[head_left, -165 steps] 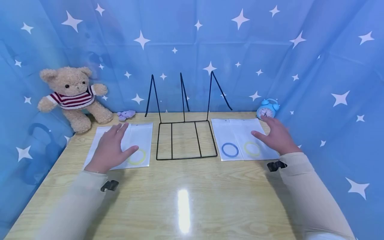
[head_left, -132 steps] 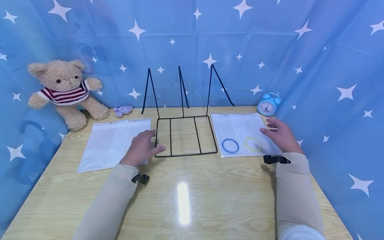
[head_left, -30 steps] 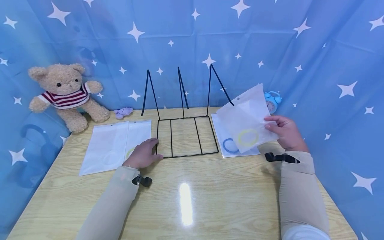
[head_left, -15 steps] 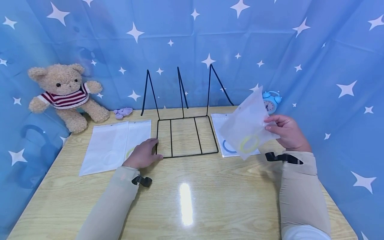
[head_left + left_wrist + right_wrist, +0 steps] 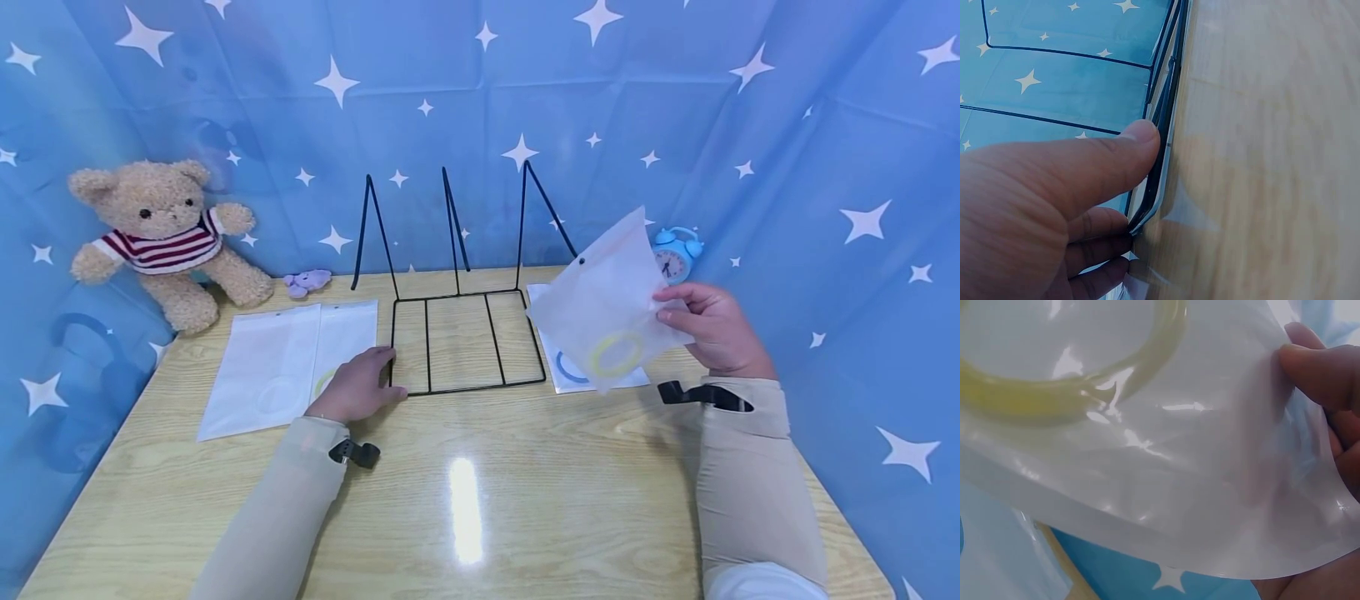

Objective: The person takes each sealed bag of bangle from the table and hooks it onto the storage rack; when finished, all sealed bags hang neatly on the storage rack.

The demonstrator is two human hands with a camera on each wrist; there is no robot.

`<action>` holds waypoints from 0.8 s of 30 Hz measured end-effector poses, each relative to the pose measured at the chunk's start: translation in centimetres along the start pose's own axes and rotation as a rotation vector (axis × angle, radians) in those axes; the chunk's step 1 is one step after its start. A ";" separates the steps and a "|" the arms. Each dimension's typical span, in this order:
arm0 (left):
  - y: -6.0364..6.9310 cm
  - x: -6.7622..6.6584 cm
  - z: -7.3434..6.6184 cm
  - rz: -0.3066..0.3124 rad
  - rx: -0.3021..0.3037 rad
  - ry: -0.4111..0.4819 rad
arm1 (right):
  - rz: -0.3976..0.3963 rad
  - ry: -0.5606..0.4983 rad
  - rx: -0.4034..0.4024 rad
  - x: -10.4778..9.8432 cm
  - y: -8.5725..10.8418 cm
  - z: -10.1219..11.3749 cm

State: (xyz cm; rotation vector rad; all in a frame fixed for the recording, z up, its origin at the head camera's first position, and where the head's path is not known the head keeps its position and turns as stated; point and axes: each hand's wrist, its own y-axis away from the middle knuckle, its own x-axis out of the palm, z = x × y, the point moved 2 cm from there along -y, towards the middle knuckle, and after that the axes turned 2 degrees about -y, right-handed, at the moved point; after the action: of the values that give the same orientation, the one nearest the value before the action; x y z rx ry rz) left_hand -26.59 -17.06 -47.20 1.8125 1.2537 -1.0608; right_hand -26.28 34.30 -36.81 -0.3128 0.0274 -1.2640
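Note:
My right hand (image 5: 720,329) pinches the right edge of a translucent white plastic bag (image 5: 603,287), thumb on the near face. The bag is raised and tilted above the table; a yellow ring (image 5: 617,354) shows through it, also seen as a yellow ring (image 5: 1072,400) in the right wrist view. A small hole sits near its top. My left hand (image 5: 356,385) holds the front-left corner of a black wire rack (image 5: 459,389); in the left wrist view its thumb lies on the rack's bar (image 5: 1161,147) with fingers beyond. The rack has three tall bent prongs.
Another bag with a blue ring (image 5: 568,368) lies beneath the lifted one. At left, two flat bags (image 5: 262,354) lie partly behind my left hand. A teddy bear (image 5: 161,242), a small purple toy (image 5: 307,282) and a blue alarm clock (image 5: 675,254) stand along the back curtain.
Earlier the bag lay flat at right; my right hand has picked it up, and it has since turned and shifted slightly left. My left hand has moved onto the rack and now stays still.

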 end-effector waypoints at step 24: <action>-0.1 0.1 0.2 0.008 -0.003 0.004 | -0.136 0.112 -0.017 1.6 -0.9 -0.7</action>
State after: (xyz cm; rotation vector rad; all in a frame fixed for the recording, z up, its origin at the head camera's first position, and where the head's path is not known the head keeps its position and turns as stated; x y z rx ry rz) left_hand -26.72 -17.16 -47.40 1.8167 1.2485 -1.0512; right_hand -26.76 32.42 -37.01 -0.2612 0.1139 -1.4163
